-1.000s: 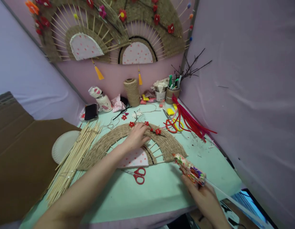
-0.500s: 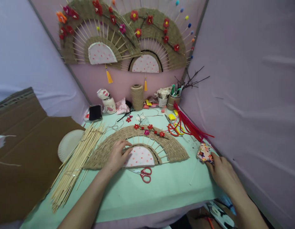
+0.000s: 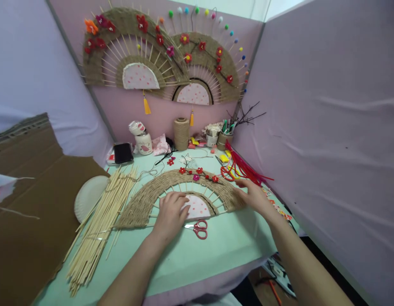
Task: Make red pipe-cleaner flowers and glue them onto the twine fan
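A woven twine fan [image 3: 139,204] with thin wooden ribs lies flat on the green tabletop. Red and magenta flowers on a twig decorate its upper band, and a white dotted half-circle [image 3: 198,207] fills its centre. My left hand [image 3: 173,210] rests over the left part of that half-circle, fingers laid out and holding nothing. At the fan's right end is my right hand [image 3: 256,196], thumb and fingers apart at the woven edge. Small scissors with red handles [image 3: 201,229] lie just below the fan, near my left hand.
Left of the fan are a bundle of wooden sticks [image 3: 97,229], a paper plate [image 3: 86,197] and brown cardboard [image 3: 21,238]. Behind stand a twine spool [image 3: 181,134] and a jar [image 3: 143,142]. Red pipe cleaners [image 3: 244,165] and a floral-patterned item [image 3: 281,210] are at right.
My right hand has left the floral-patterned item and moved left to the fan's right end. My left hand has shifted slightly right over the half-circle. The view has turned a little.
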Action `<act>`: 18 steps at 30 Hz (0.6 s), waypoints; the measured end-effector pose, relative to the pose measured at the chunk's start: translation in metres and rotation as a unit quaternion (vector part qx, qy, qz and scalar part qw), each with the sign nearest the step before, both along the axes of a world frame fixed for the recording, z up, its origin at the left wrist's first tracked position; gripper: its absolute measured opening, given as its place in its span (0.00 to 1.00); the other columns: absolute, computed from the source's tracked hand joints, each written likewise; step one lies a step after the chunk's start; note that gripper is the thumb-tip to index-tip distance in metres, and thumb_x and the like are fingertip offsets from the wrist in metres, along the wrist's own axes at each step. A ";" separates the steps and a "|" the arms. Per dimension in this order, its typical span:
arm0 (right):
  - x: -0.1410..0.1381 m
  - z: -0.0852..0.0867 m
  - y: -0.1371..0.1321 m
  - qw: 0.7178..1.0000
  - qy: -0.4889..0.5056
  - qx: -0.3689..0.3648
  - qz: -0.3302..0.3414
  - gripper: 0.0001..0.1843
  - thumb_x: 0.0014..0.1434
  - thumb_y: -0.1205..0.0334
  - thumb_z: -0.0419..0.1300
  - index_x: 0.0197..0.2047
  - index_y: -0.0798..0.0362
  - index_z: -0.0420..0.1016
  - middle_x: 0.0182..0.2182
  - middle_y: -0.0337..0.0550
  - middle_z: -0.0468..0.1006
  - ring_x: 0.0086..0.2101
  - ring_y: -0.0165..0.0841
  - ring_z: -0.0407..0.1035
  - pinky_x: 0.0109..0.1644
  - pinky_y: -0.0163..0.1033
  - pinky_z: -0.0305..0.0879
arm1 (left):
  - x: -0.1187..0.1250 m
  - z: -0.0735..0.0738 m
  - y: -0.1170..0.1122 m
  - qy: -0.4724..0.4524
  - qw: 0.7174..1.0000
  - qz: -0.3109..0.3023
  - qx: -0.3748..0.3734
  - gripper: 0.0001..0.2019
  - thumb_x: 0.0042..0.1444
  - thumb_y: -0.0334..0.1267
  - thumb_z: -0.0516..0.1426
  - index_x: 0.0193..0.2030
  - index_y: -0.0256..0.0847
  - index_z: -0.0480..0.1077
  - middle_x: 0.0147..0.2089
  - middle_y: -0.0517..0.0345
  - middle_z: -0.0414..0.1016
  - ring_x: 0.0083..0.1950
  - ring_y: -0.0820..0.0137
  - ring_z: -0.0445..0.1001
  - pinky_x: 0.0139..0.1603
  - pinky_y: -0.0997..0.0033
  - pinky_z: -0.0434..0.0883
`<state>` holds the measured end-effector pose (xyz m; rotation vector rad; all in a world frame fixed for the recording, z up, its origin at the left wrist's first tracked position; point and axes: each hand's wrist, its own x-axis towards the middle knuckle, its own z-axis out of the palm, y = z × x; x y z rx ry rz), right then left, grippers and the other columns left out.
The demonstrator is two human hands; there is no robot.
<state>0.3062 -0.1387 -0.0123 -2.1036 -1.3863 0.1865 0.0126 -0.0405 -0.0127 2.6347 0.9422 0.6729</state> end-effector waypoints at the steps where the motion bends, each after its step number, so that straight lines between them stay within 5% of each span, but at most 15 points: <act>1: -0.003 0.000 0.014 1.000 0.012 -0.004 0.009 0.16 0.55 0.60 0.58 0.47 0.55 0.74 0.43 0.50 0.78 0.43 0.41 0.73 0.49 0.45 0.66 | 0.006 0.006 -0.002 0.018 1.000 -0.018 0.008 0.10 0.61 0.37 0.51 0.45 0.43 0.71 0.52 0.52 0.72 0.55 0.60 0.64 0.52 0.55 0.60; 5: -0.005 -0.013 0.056 0.999 0.037 -0.003 0.032 0.18 0.51 0.67 0.61 0.47 0.54 0.73 0.43 0.48 0.79 0.42 0.37 0.73 0.48 0.41 0.67 | 0.046 0.019 0.000 0.104 0.988 -0.100 0.052 0.12 0.61 0.36 0.50 0.48 0.43 0.70 0.55 0.51 0.71 0.57 0.58 0.61 0.53 0.53 0.59; 10: 0.003 -0.036 0.078 0.997 0.067 0.011 0.040 0.22 0.50 0.71 0.61 0.51 0.56 0.69 0.41 0.49 0.78 0.40 0.35 0.74 0.46 0.42 0.69 | 0.094 0.004 0.019 0.150 0.974 -0.149 0.081 0.15 0.62 0.36 0.46 0.49 0.39 0.69 0.55 0.47 0.71 0.57 0.54 0.61 0.51 0.50 0.61; 18: 0.006 -0.052 0.088 0.991 0.111 0.036 0.070 0.27 0.49 0.77 0.57 0.54 0.54 0.64 0.41 0.46 0.76 0.41 0.33 0.73 0.49 0.43 0.68 | 0.111 -0.017 0.028 0.151 0.976 -0.139 0.067 0.15 0.62 0.40 0.46 0.51 0.41 0.68 0.55 0.48 0.70 0.57 0.54 0.60 0.53 0.48 0.60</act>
